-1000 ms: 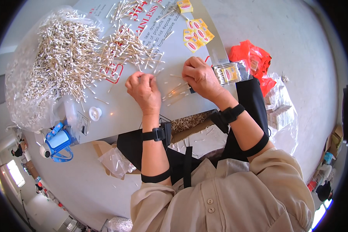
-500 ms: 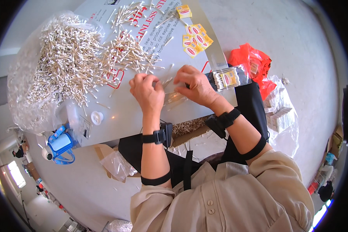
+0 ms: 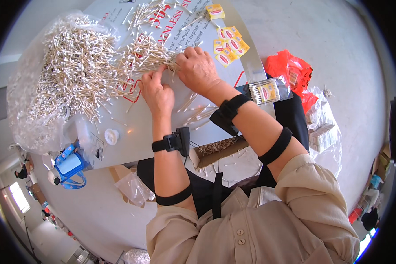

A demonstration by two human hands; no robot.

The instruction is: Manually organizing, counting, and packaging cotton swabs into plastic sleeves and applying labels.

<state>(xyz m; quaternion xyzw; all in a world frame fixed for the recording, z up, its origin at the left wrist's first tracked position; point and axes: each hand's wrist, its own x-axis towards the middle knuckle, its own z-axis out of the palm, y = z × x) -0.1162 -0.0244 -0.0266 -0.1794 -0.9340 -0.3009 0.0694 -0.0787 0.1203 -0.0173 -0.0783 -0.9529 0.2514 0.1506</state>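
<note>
l fingers (image 3: 158, 75), r fingers (image 3: 190, 53) fwd to swabs (image 3: 145, 55)

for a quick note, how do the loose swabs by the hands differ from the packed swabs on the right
The loose swabs cross at many angles; the packed swabs line up in a row. The loose swabs lie bare on the table; the packed swabs are in a clear bag with a yellow card. The left hand and right hand are at the loose swabs, not the packed swabs. Both have white tips.

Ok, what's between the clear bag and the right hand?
In the head view, a loose pile of cotton swabs lies between the clear bag and right hand.
</note>
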